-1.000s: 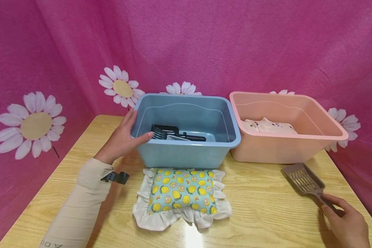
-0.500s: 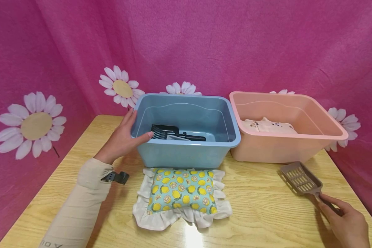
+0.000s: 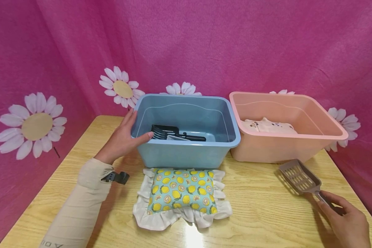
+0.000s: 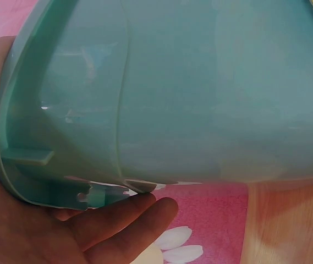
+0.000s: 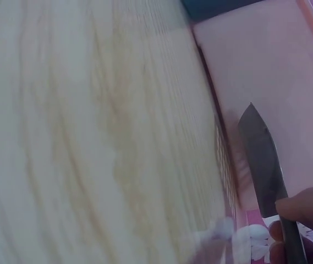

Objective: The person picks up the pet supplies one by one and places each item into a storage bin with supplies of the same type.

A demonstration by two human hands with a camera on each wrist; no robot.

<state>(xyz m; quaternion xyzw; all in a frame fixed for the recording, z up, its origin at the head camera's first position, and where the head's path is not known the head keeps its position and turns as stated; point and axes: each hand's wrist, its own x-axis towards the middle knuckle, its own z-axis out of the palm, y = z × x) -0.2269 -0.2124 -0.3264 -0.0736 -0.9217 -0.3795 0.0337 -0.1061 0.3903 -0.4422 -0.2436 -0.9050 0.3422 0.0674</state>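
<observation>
At the front left corner of a blue plastic bin (image 3: 186, 155), my left hand (image 3: 121, 137) grips the rim, thumb over the front edge and fingers along the outer left side. In the left wrist view, two fingers (image 4: 139, 225) lie against the outside wall under the rim. At the right, my right hand (image 3: 347, 217) holds a brown slotted litter scoop (image 3: 300, 176) by its handle, thumb on top. The scoop's head tilts up above the table, in front of the pink bin (image 3: 272, 151). Edge-on, the scoop (image 5: 262, 159) overlaps the pink bin's wall in the right wrist view.
Inside the blue bin lie a black shovel and fork (image 3: 164, 132) and a grey piece. A white patterned cloth item (image 3: 268, 126) sits in the pink bin. A lemon-print pillow (image 3: 183, 193) with white ruffles lies before the blue bin on the wooden table (image 3: 254, 220).
The scoop's head has risen and shifted slightly left, tilting more, as my right hand keeps its hold on the handle. My left hand and both bins stay where they were.
</observation>
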